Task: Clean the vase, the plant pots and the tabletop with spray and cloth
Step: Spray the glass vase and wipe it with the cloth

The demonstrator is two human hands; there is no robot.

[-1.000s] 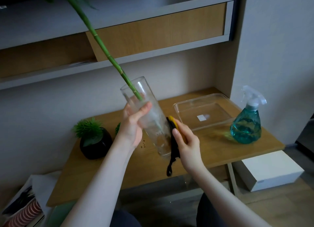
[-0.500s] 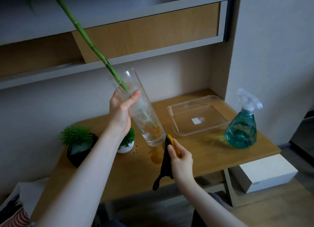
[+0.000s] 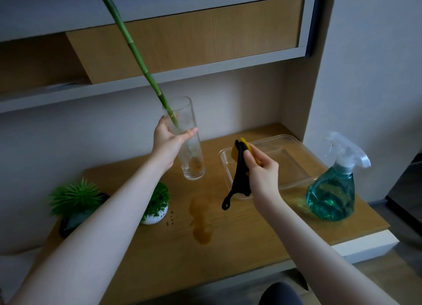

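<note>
Now left grip (image 3: 167, 142) around vase (image 3: 186, 142), right grip (image 3: 262, 171) pinching cloth (image 3: 239, 174).

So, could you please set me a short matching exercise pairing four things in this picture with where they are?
Things:
1. vase
2. cloth
3. spray bottle
4. brown spill

Places:
A. standing at the right end of the tabletop
B. on the wood between the white pot and the clear tray
C. held near its top in the left hand
D. pinched in the right hand, hanging by the tray

Pairs: 1-C, 2-D, 3-A, 4-B
</note>
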